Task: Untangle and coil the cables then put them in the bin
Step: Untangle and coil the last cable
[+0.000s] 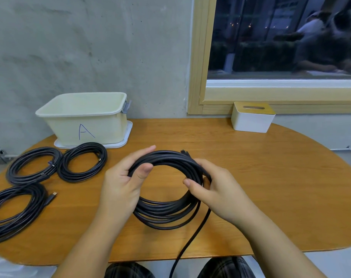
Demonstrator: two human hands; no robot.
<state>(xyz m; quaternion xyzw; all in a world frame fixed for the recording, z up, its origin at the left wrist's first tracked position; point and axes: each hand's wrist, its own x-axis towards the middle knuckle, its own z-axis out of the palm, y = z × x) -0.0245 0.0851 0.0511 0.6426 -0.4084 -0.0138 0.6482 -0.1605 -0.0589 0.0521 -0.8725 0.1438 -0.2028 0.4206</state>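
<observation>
Coil in hand: we've got the black cable coil [166,189] held just above the bench [271,177], in front of and to the right of the bin [84,121].
Left hand: our left hand [122,183] grips the coil's upper-left arc, fingers [144,152] curled over the far side of the bundle, thumb pressing from inside the ring.
Right hand: our right hand [216,189] grips the right arc, fingers wrapped round the strands and clamped on them.
Loose tail: 1 strand [190,237] leaves the coil by the right hand and runs toward us, off the bench's near edge and down between our knees. Its end is out of view.
Key relation: the tail hangs nearest the right hand, while the bin lies away to the left, nearer the left hand.
Judgement: we reckon the tail wants winding in by the right hand before the coil travels to the bin.
Plug: a connector [183,151] pokes out at the coil's far edge.
Other coils: 3 wound coils [82,161] lie on the bench in front of the bin and to its left, none inside that we can see.
Risk: the dangling tail could snag the bench edge, we think.
</observation>
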